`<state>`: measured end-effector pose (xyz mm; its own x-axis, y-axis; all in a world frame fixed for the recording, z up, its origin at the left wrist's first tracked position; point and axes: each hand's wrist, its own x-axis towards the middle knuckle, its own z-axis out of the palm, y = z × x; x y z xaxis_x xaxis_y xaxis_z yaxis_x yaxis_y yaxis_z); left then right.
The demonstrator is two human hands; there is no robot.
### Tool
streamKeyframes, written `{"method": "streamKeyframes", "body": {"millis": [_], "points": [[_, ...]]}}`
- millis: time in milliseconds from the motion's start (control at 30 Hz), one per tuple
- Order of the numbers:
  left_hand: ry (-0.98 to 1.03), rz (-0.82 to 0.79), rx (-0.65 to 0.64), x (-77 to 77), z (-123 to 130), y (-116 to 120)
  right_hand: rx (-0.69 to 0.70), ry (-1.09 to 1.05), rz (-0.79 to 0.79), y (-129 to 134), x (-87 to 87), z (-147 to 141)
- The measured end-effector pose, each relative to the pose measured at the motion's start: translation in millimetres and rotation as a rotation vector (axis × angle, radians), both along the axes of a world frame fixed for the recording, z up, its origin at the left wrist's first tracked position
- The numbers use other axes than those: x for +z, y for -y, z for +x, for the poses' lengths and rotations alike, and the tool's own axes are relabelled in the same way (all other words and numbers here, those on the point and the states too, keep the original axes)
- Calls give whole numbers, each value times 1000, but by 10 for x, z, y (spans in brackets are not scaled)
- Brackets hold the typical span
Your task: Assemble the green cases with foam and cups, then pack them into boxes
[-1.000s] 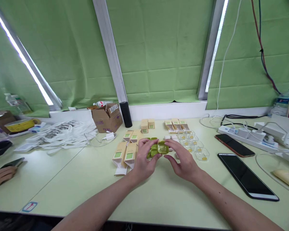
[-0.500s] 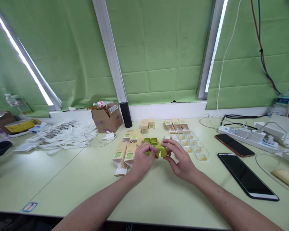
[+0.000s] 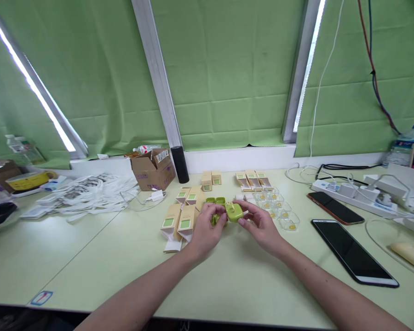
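Between my hands is a small rounded green case (image 3: 234, 213), lifted over the table. A paler, pronged piece (image 3: 230, 206) shows along its top; I cannot tell whether it is part of the case. My right hand (image 3: 262, 228) grips the right side between thumb and fingers. My left hand (image 3: 208, 228) is closed, its fingertips at the left edge. Just behind are more green cases (image 3: 220, 201), partly covered by my left hand. Kraft-paper boxes (image 3: 185, 224) with green squares stand left of it. Clear plastic trays (image 3: 289, 224) with yellow spots lie beyond my right hand.
Two phones (image 3: 353, 252) and a power strip (image 3: 355, 197) with chargers lie on the right. At the back left stand an open cardboard box (image 3: 153, 172) and a black cylinder (image 3: 180, 164). White straps (image 3: 89, 195) are heaped farther left. More small boxes (image 3: 251, 180) stand at the back.
The green case has turned and moved slightly right and up, and its pronged piece now shows on top. My left fingers have shifted to its edge.
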<state>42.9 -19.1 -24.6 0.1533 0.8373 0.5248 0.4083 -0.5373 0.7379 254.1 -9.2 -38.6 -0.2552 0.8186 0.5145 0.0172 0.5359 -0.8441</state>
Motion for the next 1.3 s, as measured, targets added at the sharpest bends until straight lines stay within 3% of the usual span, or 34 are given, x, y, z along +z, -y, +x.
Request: {"method": "streamKeyframes", "body": {"millis": [267,433,567,733,867,967,1067,1167,1300], "points": [[-80,208,-59,13,-7,25,20,-15,-37,8,10,-3],[-148,245,-122,29,-1,44,-25,42,-47,14,7,-17],[-101,146,-171,43,26,56,-61,104,-33,17,-2,-26],[178,-144,-75,28,47,-11,-63,37,7,14,43,6],[441,-310,-119,21,16,-109,-235,18,45,-68,96,105],[607,-369,-164,17,-13,-158,-406,160,131,-163,137,235],[715,-417,-198,14,-28,-177,-506,509,245,-215,186,360],[763,-441,-257,31,-31,-173,-509,856,324,-198,231,435],[796,-433,-286,63,-27,-159,-433,1107,378,-141,251,470]]}}
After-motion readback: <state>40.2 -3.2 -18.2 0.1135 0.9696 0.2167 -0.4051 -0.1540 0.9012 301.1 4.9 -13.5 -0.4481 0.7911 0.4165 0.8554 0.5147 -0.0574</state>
